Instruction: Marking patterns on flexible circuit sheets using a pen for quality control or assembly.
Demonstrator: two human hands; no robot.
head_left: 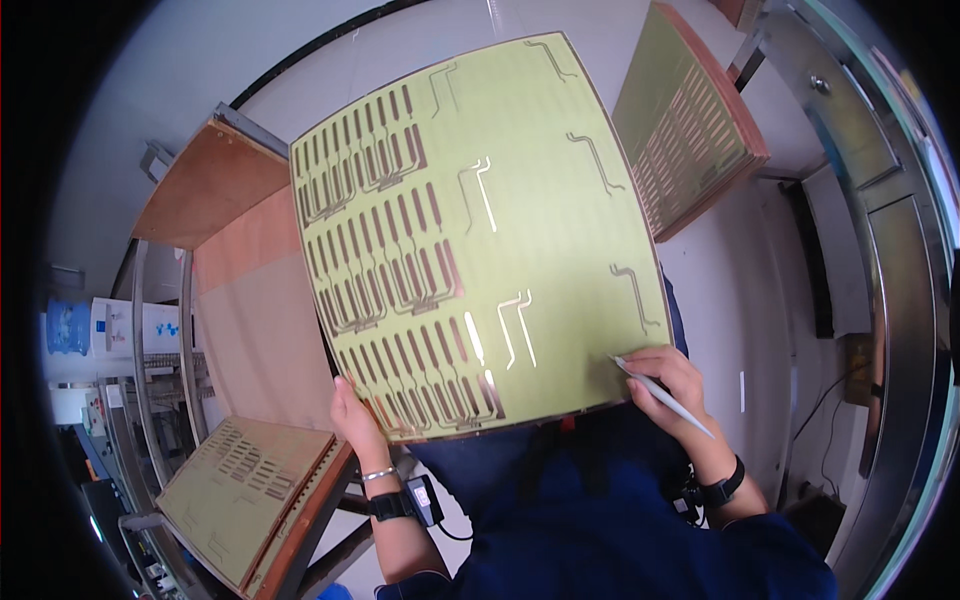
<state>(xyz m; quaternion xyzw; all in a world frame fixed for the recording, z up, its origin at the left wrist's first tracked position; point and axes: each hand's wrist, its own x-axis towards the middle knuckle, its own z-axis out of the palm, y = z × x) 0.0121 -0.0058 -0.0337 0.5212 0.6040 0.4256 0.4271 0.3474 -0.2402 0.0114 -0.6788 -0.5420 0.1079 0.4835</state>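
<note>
A large yellow-green circuit panel point(560, 230) with copper-coloured tracks is tilted up in front of me, its near edge close to my body. My left hand point(358, 418) grips the panel at its lower left corner, the thumb by the edge and the other fingers hidden behind. In my right hand point(668, 385) is a slim white pen-like tool point(675, 403), pinched between the fingers. Its tip is at the panel's surface near the lower right corner; whether it touches, I cannot tell.
At the lower left, similar panels point(235, 490) lie stacked on a slanted rack. A wooden-backed stand point(250, 280) rises behind them. More panels point(690, 130) lean in a stack at the upper right. A metal-framed bench point(900, 230) runs along the right.
</note>
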